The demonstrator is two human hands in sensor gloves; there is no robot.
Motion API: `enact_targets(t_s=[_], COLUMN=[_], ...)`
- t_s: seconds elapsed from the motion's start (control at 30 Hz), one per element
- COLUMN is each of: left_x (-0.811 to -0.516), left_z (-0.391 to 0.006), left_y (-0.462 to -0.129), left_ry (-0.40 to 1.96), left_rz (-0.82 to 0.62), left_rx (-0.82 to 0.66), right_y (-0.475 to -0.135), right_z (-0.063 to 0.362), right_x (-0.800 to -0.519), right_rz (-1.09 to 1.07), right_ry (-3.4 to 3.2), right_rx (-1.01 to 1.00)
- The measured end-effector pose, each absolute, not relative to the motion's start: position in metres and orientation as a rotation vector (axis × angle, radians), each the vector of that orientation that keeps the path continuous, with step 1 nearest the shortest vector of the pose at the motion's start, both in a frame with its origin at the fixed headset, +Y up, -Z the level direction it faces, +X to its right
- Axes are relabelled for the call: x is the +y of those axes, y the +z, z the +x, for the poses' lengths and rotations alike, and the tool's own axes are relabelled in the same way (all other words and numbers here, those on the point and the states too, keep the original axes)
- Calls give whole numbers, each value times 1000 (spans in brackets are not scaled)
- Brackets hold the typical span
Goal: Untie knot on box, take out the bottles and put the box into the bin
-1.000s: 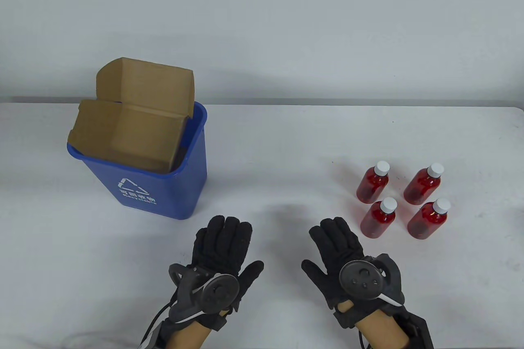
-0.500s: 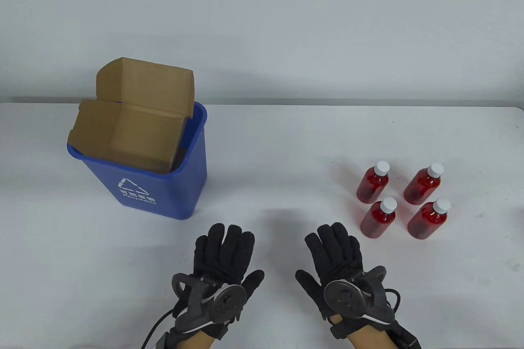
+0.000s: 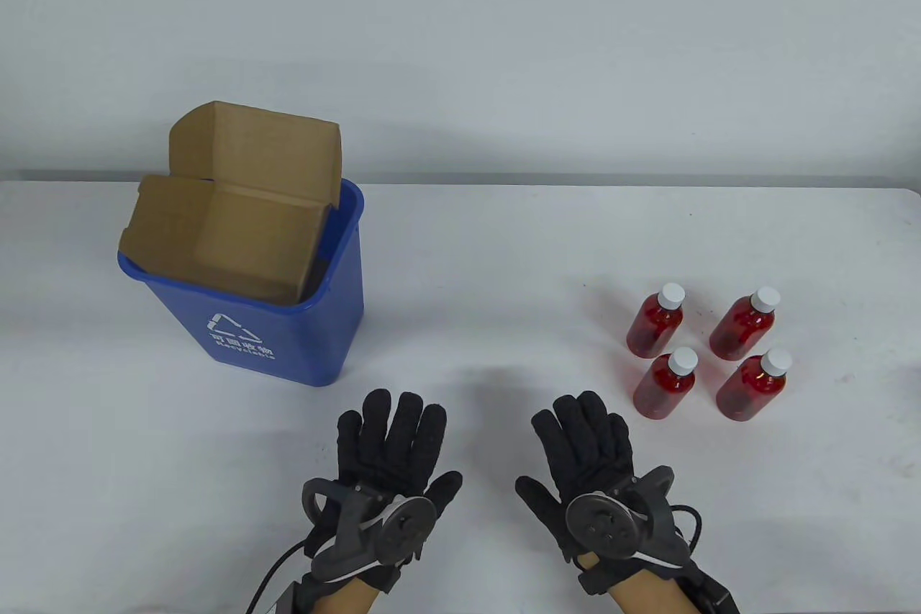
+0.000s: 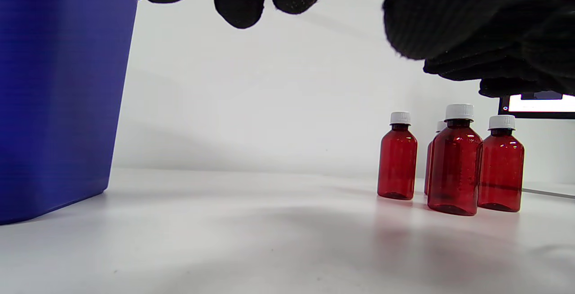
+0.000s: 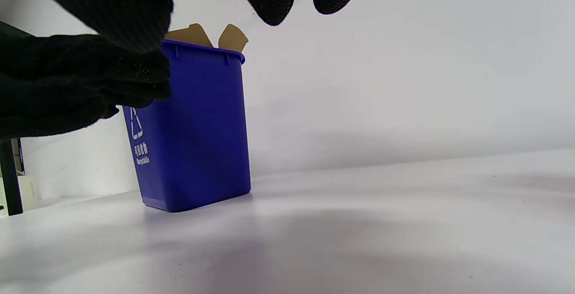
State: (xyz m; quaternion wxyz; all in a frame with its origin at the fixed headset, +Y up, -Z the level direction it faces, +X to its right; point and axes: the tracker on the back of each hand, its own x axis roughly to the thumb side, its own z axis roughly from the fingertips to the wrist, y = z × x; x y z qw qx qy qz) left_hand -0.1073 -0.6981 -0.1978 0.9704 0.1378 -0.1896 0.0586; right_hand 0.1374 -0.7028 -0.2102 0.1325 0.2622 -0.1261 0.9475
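An open brown cardboard box stands inside the blue bin at the table's left, its flaps sticking up above the rim; the flap tips show over the blue bin in the right wrist view. Several red bottles with white caps stand upright at the right; they also appear as red bottles in the left wrist view, beside the blue bin. My left hand and right hand hover flat side by side near the front edge, fingers straight, holding nothing.
The white table meets a pale wall behind. A lit screen shows past the bottles in the left wrist view. A dark post stands at the left edge of the right wrist view.
Both hands have drawn back slightly toward the front edge, the right one also shifting left and turning. The box, bin and bottles have not moved.
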Motion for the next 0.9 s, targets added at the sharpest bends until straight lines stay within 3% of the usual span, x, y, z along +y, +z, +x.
enact_targets(t_s=[0.9], left_x=[-698], left_z=[-108], left_y=[-197], left_ry=[131], left_rz=[268], left_rx=[-350], right_y=[-210], right_z=[138], right_x=[-702], right_rz=[745], right_ry=[2742], right_rx=[-334])
